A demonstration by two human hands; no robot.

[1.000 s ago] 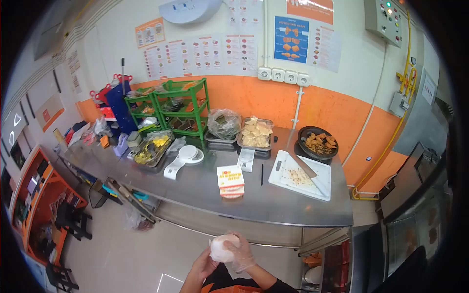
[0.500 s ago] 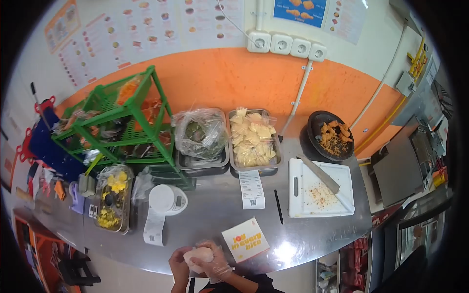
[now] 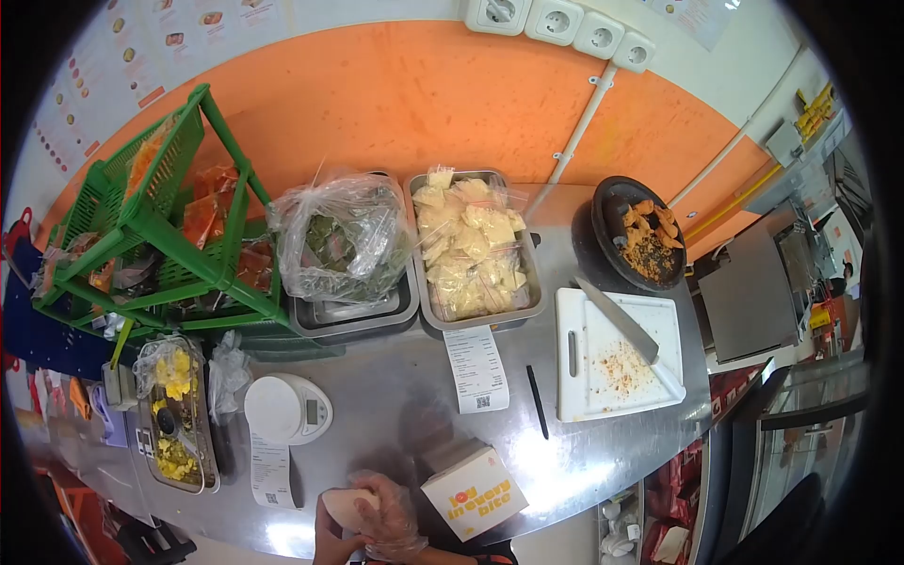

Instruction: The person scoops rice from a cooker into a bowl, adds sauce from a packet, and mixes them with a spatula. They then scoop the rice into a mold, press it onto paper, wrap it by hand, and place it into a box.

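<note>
At the front edge of the steel table, my right hand [image 3: 388, 518] wears a clear plastic glove and its fingers close round a pale, rounded item [image 3: 351, 509]. My left hand [image 3: 330, 541], bare, holds the same item from the left and below. What the item is, I cannot make out. Just right of my hands sits a white box [image 3: 475, 494] with yellow and orange lettering. A white kitchen scale [image 3: 282, 409] and a printed receipt [image 3: 271, 474] lie to the left. Another receipt [image 3: 476, 370] and a black pen [image 3: 537, 402] are behind the box.
A green rack [image 3: 169, 235] with bagged food stands back left, near a tray of yellow food [image 3: 176, 424]. Behind are a bag of greens [image 3: 339, 245] and a tray of pale packets [image 3: 471, 250]. Right: a knife [image 3: 621, 322] on a white board [image 3: 574, 405], a dark mortar [image 3: 603, 221].
The view has tilted down and come closer to the table. Both hands still hold the pale item, now turned a little, and the box appears nearer the bottom edge.
</note>
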